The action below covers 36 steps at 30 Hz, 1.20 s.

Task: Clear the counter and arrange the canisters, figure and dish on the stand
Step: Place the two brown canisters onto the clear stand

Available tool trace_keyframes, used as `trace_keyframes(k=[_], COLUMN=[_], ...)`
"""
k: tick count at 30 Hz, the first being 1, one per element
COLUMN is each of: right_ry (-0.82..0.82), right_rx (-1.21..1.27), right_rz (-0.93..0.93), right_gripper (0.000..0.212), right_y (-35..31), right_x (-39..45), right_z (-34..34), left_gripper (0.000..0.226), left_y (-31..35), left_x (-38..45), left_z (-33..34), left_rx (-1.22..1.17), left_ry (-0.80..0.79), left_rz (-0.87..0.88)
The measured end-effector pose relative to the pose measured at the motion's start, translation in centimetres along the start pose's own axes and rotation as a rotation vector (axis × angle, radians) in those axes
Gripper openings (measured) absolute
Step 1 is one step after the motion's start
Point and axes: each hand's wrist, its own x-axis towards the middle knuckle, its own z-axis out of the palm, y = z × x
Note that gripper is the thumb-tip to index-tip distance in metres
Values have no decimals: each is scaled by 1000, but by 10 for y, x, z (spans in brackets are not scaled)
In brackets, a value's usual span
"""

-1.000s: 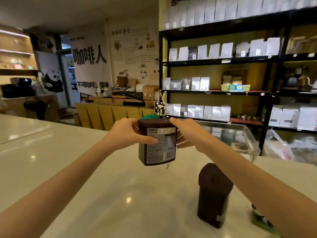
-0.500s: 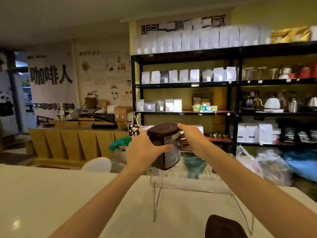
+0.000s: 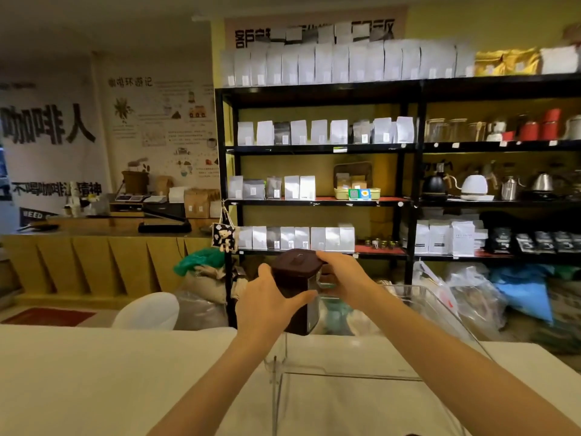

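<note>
Fingers of both hands clasp the dark brown canister upright, left hand low, right hand at the lid, over the clear acrylic stand's left end.

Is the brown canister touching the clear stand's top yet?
Cannot tell. In the head view, both hands grip the brown canister over the clear stand, but its see-through top and the left hand hide any gap or contact.
</note>
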Motion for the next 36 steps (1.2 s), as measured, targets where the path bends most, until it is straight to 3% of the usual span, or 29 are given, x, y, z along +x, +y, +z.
trace_keyframes(k=[7, 26, 30, 36], right_ry=[5, 55, 41, 16], right_rx=[87, 205, 159, -106], right_rz=[-8, -22, 11, 90], right_gripper=[22, 21, 26, 36], right_y=[1, 7, 6, -9], right_x=[19, 38, 36, 18], right_z=[9, 14, 14, 5], left_gripper=[55, 55, 53, 57], left_y=[-7, -2, -2, 0], left_x=[14, 29, 29, 32], left_z=[1, 11, 10, 5], left_rx=[-101, -244, -232, -93], left_ry=[-15, -46, -75, -214], left_rz=[66, -35, -31, -19])
